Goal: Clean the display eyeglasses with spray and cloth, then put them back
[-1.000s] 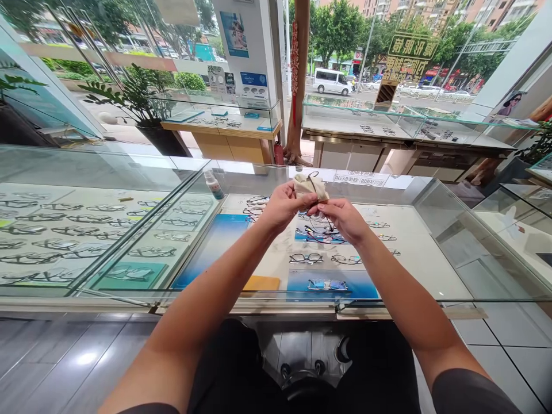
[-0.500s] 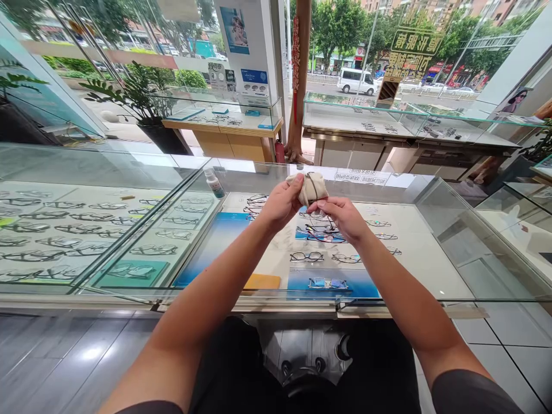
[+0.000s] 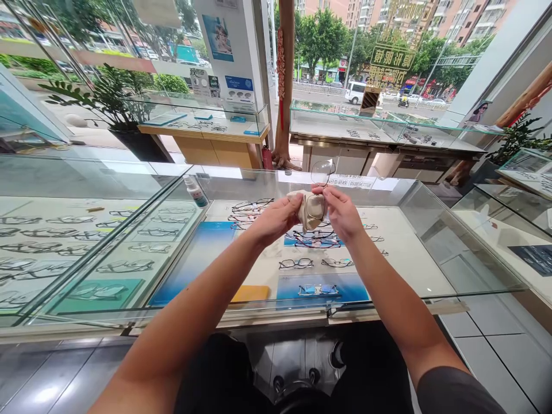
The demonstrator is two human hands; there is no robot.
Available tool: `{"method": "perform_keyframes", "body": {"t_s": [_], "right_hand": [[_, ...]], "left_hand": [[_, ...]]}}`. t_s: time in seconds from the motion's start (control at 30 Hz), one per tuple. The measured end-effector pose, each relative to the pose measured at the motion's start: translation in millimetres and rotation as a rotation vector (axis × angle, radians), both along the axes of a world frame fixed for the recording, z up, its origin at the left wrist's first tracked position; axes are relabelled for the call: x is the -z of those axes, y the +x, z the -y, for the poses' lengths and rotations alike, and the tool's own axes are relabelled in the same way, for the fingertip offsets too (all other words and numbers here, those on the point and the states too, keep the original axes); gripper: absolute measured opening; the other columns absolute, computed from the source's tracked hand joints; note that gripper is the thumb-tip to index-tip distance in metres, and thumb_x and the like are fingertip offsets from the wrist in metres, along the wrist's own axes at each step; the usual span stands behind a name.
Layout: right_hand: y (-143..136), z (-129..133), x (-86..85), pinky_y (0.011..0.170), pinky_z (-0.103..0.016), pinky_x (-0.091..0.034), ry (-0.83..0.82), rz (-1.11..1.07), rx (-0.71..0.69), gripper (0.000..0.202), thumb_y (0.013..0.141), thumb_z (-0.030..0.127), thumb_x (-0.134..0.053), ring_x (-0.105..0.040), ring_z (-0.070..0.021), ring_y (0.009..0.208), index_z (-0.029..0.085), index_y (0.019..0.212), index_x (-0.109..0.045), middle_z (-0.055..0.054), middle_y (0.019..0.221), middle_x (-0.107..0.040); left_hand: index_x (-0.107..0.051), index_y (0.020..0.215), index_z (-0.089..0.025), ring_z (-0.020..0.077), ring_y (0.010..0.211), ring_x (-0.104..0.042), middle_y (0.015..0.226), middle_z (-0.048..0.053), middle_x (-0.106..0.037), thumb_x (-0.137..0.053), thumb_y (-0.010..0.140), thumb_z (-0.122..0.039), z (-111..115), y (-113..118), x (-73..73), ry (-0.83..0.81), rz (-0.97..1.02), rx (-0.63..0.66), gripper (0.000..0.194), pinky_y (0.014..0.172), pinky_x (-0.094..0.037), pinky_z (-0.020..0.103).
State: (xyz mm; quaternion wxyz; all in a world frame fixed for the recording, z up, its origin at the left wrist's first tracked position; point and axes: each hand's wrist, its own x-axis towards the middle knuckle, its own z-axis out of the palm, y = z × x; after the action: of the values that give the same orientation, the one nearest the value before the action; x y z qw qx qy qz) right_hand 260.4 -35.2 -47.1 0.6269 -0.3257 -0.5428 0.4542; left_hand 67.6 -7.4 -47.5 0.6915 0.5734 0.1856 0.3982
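A pair of thin-rimmed eyeglasses (image 3: 323,172) is held up over the glass counter, one lens standing above my fingers and the other against a beige cloth (image 3: 311,221). My left hand (image 3: 282,215) is closed on the cloth, with the thumb on top, around the lower lens. My right hand (image 3: 340,210) pinches the eyeglasses near the middle of the frame, between thumb and fingers. Part of the lower rim shows in front of the cloth; the temples are hard to make out.
The glass counter (image 3: 379,283) beneath my hands holds several eyeglasses. A spray bottle (image 3: 195,191) stands on it to the left. An orange-yellow case (image 3: 250,293) lies near the front. Farther off are more display cases (image 3: 198,127), a potted plant (image 3: 123,103) and a wooden post (image 3: 284,86).
The eyeglasses have turned so one lens now points up above my right fingers. The cloth has shifted slightly lower in my left hand. The view has swung a little to the right.
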Motion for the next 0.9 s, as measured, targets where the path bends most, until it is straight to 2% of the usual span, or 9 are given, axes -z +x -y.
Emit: {"method": "perform_keyframes", "body": {"t_s": [0.07,0.17,0.3,0.43,0.63,0.8,0.9], "right_hand": [[-5,0,4.2,0.116,-0.044,-0.053,-0.033,-0.045,-0.029,0.038,0.086,0.064,-0.086,-0.065,-0.0285,0.138,0.028,0.099,-0.086,-0.006,0.132,-0.078],[-12,1,9.0,0.108,-0.042,-0.057,-0.095,-0.081,-0.069,0.044,0.082,0.068,-0.089,-0.07,-0.0262,0.123,0.029,0.102,-0.088,-0.006,0.13,-0.08],[-17,6,10.5,0.103,-0.041,-0.058,-0.12,-0.048,-0.087,0.047,0.086,0.069,-0.085,-0.071,-0.0239,0.109,0.029,0.11,-0.089,-0.005,0.117,-0.081],[-16,8,8.1,0.112,-0.044,-0.055,-0.027,0.054,-0.065,0.044,0.091,0.068,-0.082,-0.069,-0.0256,0.117,0.028,0.107,-0.09,-0.005,0.116,-0.078],[-14,8,5.1,0.118,-0.048,-0.051,0.038,0.107,-0.061,0.04,0.094,0.065,-0.08,-0.068,-0.0265,0.122,0.029,0.106,-0.091,-0.005,0.115,-0.079],[-16,8,6.1,0.117,-0.048,-0.053,0.007,0.09,-0.059,0.039,0.092,0.067,-0.08,-0.069,-0.0256,0.121,0.032,0.105,-0.09,-0.002,0.116,-0.081],[-17,8,6.1,0.113,-0.047,-0.055,-0.052,0.058,-0.065,0.039,0.09,0.068,-0.081,-0.071,-0.0258,0.119,0.032,0.104,-0.09,-0.002,0.117,-0.083]], "left_hand": [[-0.079,0.096,-0.017,0.0211,0.087,-0.073,0.091,0.008,-0.077,-0.084,0.087,-0.075,7,6,2.9,-0.004,-0.007,0.028,0.059,0.082,-0.062,0.035],[-0.076,0.089,-0.015,0.0169,0.078,-0.068,0.083,0.005,-0.073,-0.085,0.085,-0.075,11,12,7.5,-0.026,0.003,-0.009,0.061,0.075,-0.056,0.03],[-0.072,0.081,-0.014,0.0125,0.067,-0.058,0.074,0.003,-0.067,-0.09,0.08,-0.075,11,13,8.3,-0.045,0.013,-0.058,0.064,0.064,-0.048,0.026],[-0.072,0.081,-0.014,0.0118,0.065,-0.057,0.071,0.002,-0.066,-0.095,0.077,-0.07,13,11,4.5,-0.055,0.024,-0.073,0.061,0.06,-0.042,0.024],[-0.075,0.088,-0.012,0.013,0.07,-0.063,0.075,0.003,-0.071,-0.102,0.07,-0.062,16,10,0.9,-0.15,0.029,-0.104,0.059,0.064,-0.047,0.024],[-0.076,0.094,-0.014,0.0144,0.073,-0.068,0.082,0.004,-0.075,-0.105,0.069,-0.055,16,9,-0.2,-0.167,0.023,-0.079,0.057,0.063,-0.047,0.024],[-0.075,0.096,-0.014,0.013,0.071,-0.066,0.081,0.002,-0.073,-0.104,0.071,-0.049,16,8,0.5,-0.146,0.013,-0.07,0.052,0.063,-0.047,0.024]]}}
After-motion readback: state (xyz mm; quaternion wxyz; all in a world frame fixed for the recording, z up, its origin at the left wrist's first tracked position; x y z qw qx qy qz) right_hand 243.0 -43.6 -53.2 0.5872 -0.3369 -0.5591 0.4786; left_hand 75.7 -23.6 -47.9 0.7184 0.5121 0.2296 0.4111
